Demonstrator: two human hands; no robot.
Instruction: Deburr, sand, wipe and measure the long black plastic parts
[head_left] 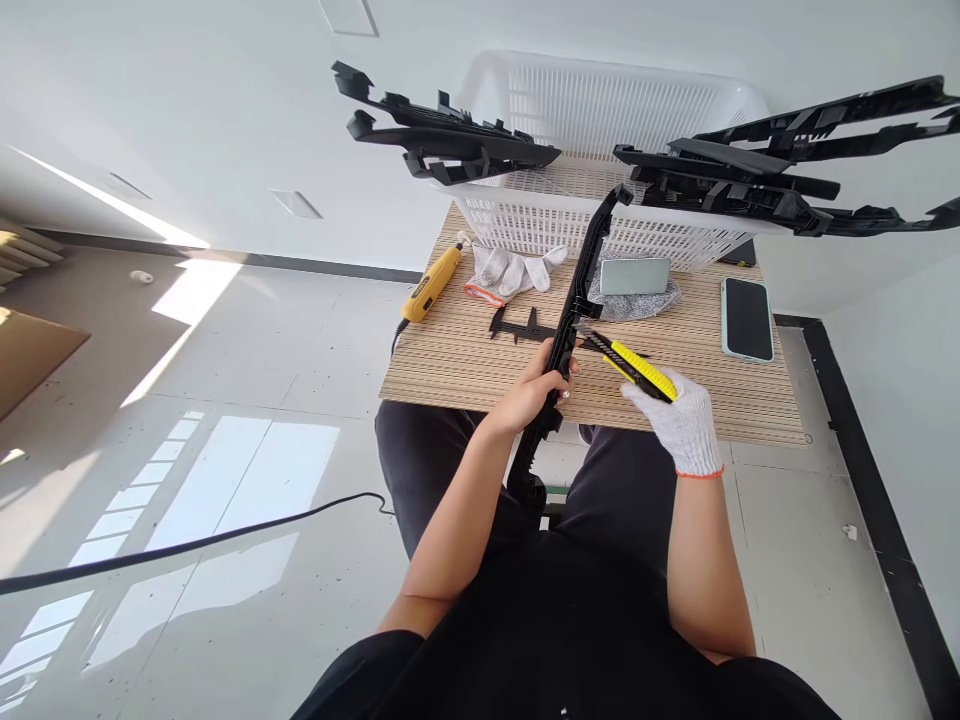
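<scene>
My bare left hand [534, 388] is wrapped around the middle of a long black plastic trim part [576, 300]. The part runs from my lap up across the small wooden table [465, 360] to the white basket [600, 215]. My right hand [679, 425] wears a white knit glove and grips a yellow and black utility knife [634, 367]. The knife's blade end points left and touches the trim part just above my left hand.
On the table lie a yellow rotary tool [433, 283], a spare white glove [510, 272], a black caliper [519, 325], a grey cloth with a pale block [634, 276] on it, and a phone [747, 318]. Black trim parts [450, 135] rest across the basket's rim. A cable [187, 545] crosses the floor.
</scene>
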